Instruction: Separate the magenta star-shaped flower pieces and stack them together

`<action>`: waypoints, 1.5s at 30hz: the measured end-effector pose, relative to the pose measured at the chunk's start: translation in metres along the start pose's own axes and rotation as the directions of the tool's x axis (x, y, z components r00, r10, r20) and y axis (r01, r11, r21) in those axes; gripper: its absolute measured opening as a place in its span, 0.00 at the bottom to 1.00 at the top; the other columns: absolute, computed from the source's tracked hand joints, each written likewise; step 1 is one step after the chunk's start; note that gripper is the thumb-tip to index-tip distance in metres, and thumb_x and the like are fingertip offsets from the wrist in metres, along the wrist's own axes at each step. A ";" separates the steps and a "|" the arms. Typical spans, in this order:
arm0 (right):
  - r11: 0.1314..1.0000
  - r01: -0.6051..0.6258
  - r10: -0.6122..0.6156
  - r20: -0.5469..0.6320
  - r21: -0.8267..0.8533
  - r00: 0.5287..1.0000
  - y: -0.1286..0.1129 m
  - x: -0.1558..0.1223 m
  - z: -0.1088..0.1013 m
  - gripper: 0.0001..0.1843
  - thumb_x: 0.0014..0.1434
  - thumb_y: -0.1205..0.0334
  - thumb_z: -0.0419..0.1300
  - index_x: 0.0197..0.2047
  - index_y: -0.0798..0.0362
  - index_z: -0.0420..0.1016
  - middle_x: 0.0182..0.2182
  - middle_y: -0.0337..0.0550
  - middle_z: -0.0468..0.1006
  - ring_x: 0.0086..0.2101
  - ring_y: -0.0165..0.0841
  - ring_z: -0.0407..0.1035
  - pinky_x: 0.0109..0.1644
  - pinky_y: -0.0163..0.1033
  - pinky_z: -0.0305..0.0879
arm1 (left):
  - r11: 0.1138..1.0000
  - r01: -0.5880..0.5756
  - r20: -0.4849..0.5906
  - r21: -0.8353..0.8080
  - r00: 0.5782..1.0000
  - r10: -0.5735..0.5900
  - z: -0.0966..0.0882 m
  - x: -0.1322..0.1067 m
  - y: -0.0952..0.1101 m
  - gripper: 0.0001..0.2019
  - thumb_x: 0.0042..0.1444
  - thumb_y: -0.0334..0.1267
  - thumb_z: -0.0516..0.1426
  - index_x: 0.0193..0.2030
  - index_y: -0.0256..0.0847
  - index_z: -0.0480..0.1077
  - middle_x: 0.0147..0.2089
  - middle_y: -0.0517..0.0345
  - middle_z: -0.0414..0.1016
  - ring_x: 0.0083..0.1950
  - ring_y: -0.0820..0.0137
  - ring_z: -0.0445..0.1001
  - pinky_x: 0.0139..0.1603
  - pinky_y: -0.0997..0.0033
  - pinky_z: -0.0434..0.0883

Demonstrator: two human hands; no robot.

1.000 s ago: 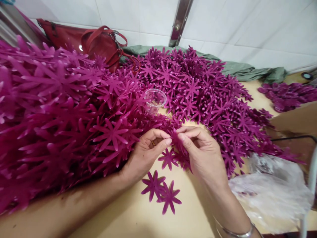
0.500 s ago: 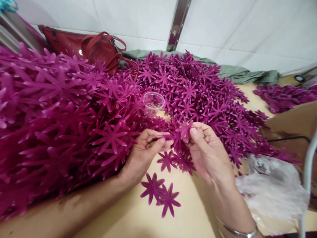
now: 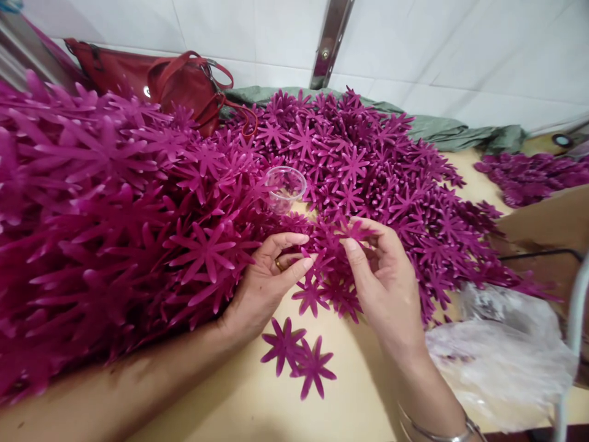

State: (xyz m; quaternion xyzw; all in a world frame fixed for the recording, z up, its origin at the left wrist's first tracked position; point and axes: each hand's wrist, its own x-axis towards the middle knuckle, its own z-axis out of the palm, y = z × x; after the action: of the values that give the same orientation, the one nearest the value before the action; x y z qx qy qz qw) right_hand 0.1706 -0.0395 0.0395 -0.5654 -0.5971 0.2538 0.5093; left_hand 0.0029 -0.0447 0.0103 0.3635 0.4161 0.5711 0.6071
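In the head view, my right hand (image 3: 391, 276) pinches a purple artificial flower piece (image 3: 355, 231) between thumb and fingertips, just over the heap. My left hand (image 3: 264, 276), with a ring on one finger, is held opposite. Its index finger and thumb are apart, and a petal tip shows near the thumb; I see nothing firmly gripped there. Below the hands, two star-shaped flower pieces (image 3: 313, 367) lie touching on the tabletop (image 3: 221, 402). Larger piles of the same flower pieces (image 3: 202, 252) rise on the left and behind the hands.
A clear plastic cup (image 3: 285, 187) sits among the piles. A red handbag (image 3: 124, 70) rests at the back left against the tiled wall (image 3: 437, 55). Green cloth (image 3: 453, 132) runs along the wall. To the right are a crumpled plastic bag (image 3: 501, 356) and a brown cardboard-like surface (image 3: 547, 227).
My left index finger has lifted away from the thumb, parting the earlier pinch. My right hand has shifted slightly left and up, and the flower piece in it has tilted flatter.
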 end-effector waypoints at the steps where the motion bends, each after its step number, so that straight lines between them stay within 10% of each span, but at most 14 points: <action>1: 0.994 0.066 -0.069 -0.031 -0.089 0.997 -0.003 0.000 -0.001 0.14 0.67 0.55 0.63 0.55 0.46 0.76 0.54 0.49 0.76 0.58 0.42 0.68 0.65 0.53 0.63 | 1.000 0.000 -0.002 0.001 1.000 0.000 0.000 0.000 0.000 0.15 0.54 0.34 0.69 0.48 0.45 0.76 0.51 0.60 0.80 0.43 0.75 0.76 0.48 0.73 0.74; 6: 0.975 0.176 -0.162 0.108 -0.135 0.981 -0.008 0.000 -0.003 0.11 0.67 0.54 0.64 0.51 0.46 0.80 0.53 0.48 0.77 0.58 0.43 0.69 0.67 0.53 0.61 | 0.999 -0.008 -0.005 -0.041 1.000 0.008 -0.002 0.000 -0.001 0.15 0.53 0.34 0.70 0.47 0.45 0.75 0.51 0.61 0.79 0.43 0.77 0.76 0.49 0.75 0.74; 11: 0.984 -0.125 0.063 0.415 0.124 0.907 -0.003 -0.002 0.002 0.10 0.61 0.56 0.70 0.45 0.48 0.80 0.39 0.40 0.82 0.40 0.35 0.76 0.48 0.41 0.72 | 0.998 -0.012 -0.012 -0.067 1.000 0.011 -0.002 -0.001 0.000 0.15 0.53 0.35 0.70 0.46 0.45 0.75 0.46 0.61 0.80 0.41 0.75 0.78 0.46 0.74 0.75; 27: 0.986 -0.156 0.112 0.471 0.054 0.875 -0.009 -0.002 -0.004 0.15 0.69 0.49 0.60 0.35 0.50 0.72 0.27 0.34 0.67 0.28 0.29 0.60 0.31 0.35 0.57 | 1.000 -0.021 0.091 -0.008 0.996 0.022 0.000 -0.004 0.003 0.09 0.58 0.36 0.68 0.45 0.43 0.80 0.47 0.58 0.82 0.49 0.70 0.79 0.56 0.70 0.75; 36: 0.998 -0.050 0.057 0.345 -0.030 0.937 -0.010 -0.002 -0.002 0.26 0.72 0.47 0.54 0.24 0.49 0.57 0.23 0.34 0.59 0.26 0.30 0.57 0.31 0.38 0.55 | 0.997 0.004 0.039 -0.075 0.999 -0.001 0.001 -0.006 0.004 0.08 0.63 0.43 0.65 0.40 0.43 0.74 0.39 0.62 0.77 0.41 0.72 0.77 0.51 0.67 0.76; 41: 0.882 0.295 -0.296 0.053 -0.367 0.954 -0.003 0.007 -0.007 0.09 0.63 0.53 0.67 0.36 0.48 0.75 0.48 0.47 0.76 0.55 0.48 0.68 0.62 0.55 0.55 | 0.998 0.001 0.006 -0.066 1.000 -0.001 0.002 -0.006 0.002 0.09 0.63 0.44 0.64 0.42 0.43 0.72 0.37 0.63 0.76 0.39 0.72 0.79 0.47 0.68 0.78; 45: 0.849 0.323 -0.313 0.095 -0.418 0.945 -0.018 0.002 -0.018 0.09 0.65 0.53 0.66 0.44 0.46 0.76 0.49 0.49 0.77 0.55 0.50 0.69 0.61 0.59 0.57 | 0.998 -0.060 -0.012 -0.029 0.998 0.059 0.002 -0.005 0.002 0.07 0.62 0.41 0.65 0.41 0.41 0.72 0.33 0.64 0.75 0.33 0.76 0.75 0.39 0.75 0.74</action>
State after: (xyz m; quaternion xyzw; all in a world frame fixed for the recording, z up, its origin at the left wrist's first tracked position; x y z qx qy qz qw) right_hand 0.1792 -0.0467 0.0623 -0.5536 -0.7292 0.0351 0.4007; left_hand 0.0040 -0.0496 0.0138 0.3636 0.4000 0.5970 0.5928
